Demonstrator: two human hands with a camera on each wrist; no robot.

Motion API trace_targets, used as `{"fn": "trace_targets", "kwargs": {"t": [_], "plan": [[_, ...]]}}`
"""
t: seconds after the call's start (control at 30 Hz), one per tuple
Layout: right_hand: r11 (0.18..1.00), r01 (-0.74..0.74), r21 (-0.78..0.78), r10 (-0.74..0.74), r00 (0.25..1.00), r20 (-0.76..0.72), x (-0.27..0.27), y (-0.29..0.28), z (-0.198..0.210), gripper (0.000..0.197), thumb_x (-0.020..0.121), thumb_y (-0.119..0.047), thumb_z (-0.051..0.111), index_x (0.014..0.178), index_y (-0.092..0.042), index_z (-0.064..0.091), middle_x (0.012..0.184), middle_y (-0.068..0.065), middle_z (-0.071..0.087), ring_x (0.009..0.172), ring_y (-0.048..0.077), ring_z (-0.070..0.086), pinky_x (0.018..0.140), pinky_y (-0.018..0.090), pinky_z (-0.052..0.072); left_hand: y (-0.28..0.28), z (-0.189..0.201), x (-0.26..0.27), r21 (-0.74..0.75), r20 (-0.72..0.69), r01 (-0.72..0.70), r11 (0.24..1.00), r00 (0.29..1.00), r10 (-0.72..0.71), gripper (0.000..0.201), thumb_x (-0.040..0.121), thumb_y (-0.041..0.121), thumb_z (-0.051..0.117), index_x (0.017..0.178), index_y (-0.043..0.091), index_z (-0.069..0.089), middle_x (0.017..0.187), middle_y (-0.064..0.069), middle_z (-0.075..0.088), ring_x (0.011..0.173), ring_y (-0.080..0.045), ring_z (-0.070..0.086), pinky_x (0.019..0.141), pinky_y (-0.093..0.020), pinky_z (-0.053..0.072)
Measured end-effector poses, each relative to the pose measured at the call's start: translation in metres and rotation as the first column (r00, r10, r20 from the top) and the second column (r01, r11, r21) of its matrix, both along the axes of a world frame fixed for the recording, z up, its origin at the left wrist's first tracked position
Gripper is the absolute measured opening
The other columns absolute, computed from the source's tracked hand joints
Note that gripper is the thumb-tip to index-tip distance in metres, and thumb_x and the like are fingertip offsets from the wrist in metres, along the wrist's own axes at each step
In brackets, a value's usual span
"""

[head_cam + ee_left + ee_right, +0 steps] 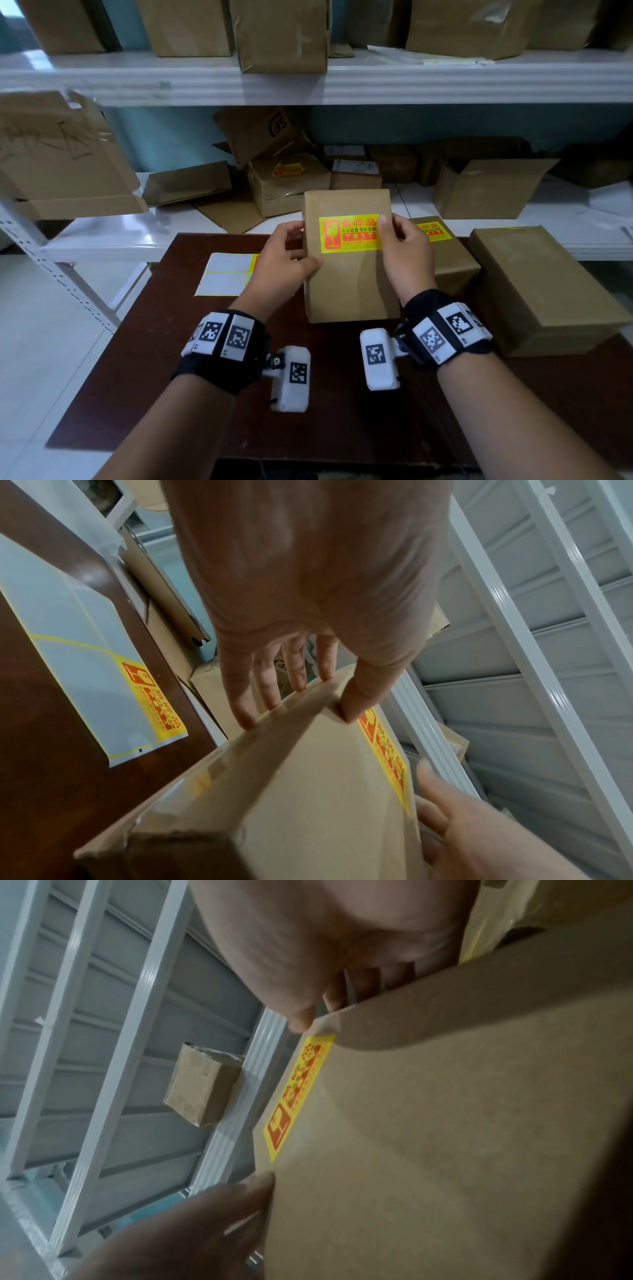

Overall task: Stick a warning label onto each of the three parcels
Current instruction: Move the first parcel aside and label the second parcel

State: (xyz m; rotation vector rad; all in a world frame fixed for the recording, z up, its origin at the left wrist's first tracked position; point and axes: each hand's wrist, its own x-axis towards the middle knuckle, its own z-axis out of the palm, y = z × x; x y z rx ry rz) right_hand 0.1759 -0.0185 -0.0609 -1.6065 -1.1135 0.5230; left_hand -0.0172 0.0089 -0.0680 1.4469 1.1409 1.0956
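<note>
Right now I have the middle parcel (349,274) between both hands, its near end resting on the table (171,342) and its far end tipped up toward me, long axis running straight away from my body. My left hand (281,260) grips the left edge, fingers curled round the side and thumb on the top face; my right hand (404,253) holds the right edge the same way, thumb pressing the right end of the warning label (349,233), which lies flat across the upper part of that face, its length crosswise to the parcel. A second parcel (445,253) just to the right already carries its own label. What I judge matters next is the plain third parcel (544,287) further right, near my right hand and lying long axis away from me. The label sheet (226,274), though, sits on the table to the left, just beside my left hand, with one printed label visible in the left wrist view. So the sheet is a left-hand reach, the bare parcel a right-hand one.
</note>
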Motion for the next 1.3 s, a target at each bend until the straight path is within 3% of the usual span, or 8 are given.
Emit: {"fn": "trace_targets", "kwargs": {"t": [0.13,0.23,0.4,0.53,0.7,0.87,1.07,1.3], "plan": [[0.999,0.04,-0.033,-0.037,0.996,0.082,-0.013,-0.001,0.002,0.108,0.054,-0.079,0.069,0.145,-0.028,0.039,0.136,-0.004,0.049,0.122,0.015,0.052,0.1,0.042,0.05,-0.007,-0.002,0.007,0.101,-0.031,-0.013,0.995,0.999,0.016,0.062,0.08,0.004,0.077,0.134,0.019,0.05,0.133,0.002,0.056,0.107,-0.015,0.065,0.085,-0.035,0.058],[0.997,0.065,-0.05,-0.057,0.988,0.145,-0.015,-0.002,0.001,0.12,0.051,-0.075,0.075,0.15,-0.026,0.029,0.144,0.0,0.04,0.13,0.019,0.046,0.102,0.046,0.048,-0.01,-0.005,0.009,0.131,-0.061,-0.014,0.991,0.998,0.022,0.065,0.08,0.01,0.078,0.136,0.02,0.048,0.135,0.004,0.055,0.109,-0.013,0.064,0.086,-0.035,0.059],[0.996,0.083,-0.025,-0.08,0.991,0.106,-0.011,-0.001,-0.001,0.087,0.053,-0.077,0.071,0.126,-0.034,0.052,0.117,-0.012,0.062,0.107,0.011,0.061,0.089,0.041,0.055,-0.012,-0.004,0.007,0.116,-0.065,-0.013,0.993,0.998,0.021,0.064,0.082,0.009,0.077,0.138,0.021,0.048,0.134,0.004,0.056,0.109,-0.011,0.064,0.082,-0.031,0.059],[0.999,0.042,0.025,-0.044,0.997,0.063,-0.002,-0.005,0.002,0.031,0.084,-0.05,0.074,0.111,-0.041,0.064,0.084,-0.028,0.062,0.082,-0.01,0.058,0.07,0.016,0.045,-0.01,-0.004,0.004,0.079,-0.036,-0.022,0.997,0.999,0.025,0.061,0.084,0.003,0.072,0.138,0.019,0.049,0.134,0.002,0.057,0.106,-0.013,0.064,0.084,-0.037,0.059],[0.995,0.081,0.054,-0.079,0.997,-0.026,0.005,-0.004,0.0,0.035,0.101,-0.034,0.056,0.131,-0.02,0.066,0.118,-0.012,0.07,0.103,0.0,0.057,0.088,0.02,0.043,-0.007,-0.006,0.002,0.054,-0.019,-0.012,0.998,1.0,0.013,0.06,0.083,0.004,0.071,0.136,0.022,0.05,0.133,-0.001,0.058,0.107,-0.018,0.066,0.087,-0.045,0.059],[0.997,0.076,0.02,-0.075,0.996,-0.04,0.003,-0.002,0.007,0.029,0.1,-0.044,0.053,0.119,-0.028,0.067,0.096,-0.021,0.064,0.098,0.006,0.063,0.085,0.027,0.048,-0.007,-0.006,0.003,0.094,-0.031,-0.008,0.996,0.999,0.011,0.063,0.08,0.009,0.077,0.136,0.022,0.05,0.133,0.003,0.057,0.109,-0.016,0.065,0.09,-0.042,0.058],[0.997,0.048,-0.064,-0.043,0.995,0.085,-0.015,-0.001,0.01,0.13,0.045,-0.083,0.07,0.152,-0.024,0.025,0.148,-0.001,0.041,0.135,0.018,0.043,0.107,0.047,0.044,-0.011,-0.009,0.009,0.246,-0.126,-0.014,0.969,0.991,0.046,0.069,0.076,0.024,0.081,0.137,0.025,0.05,0.134,0.006,0.054,0.111,-0.009,0.063,0.089,-0.032,0.057],[0.993,0.111,-0.029,-0.105,0.983,0.149,-0.017,-0.002,0.006,0.128,0.05,-0.081,0.073,0.152,-0.021,0.023,0.147,0.0,0.042,0.133,0.02,0.045,0.102,0.046,0.048,-0.018,-0.011,0.012,0.33,-0.198,0.015,0.944,0.979,0.053,0.069,0.082,0.02,0.078,0.142,0.022,0.045,0.133,0.007,0.045,0.117,-0.011,0.056,0.078,-0.032,0.061]]}}
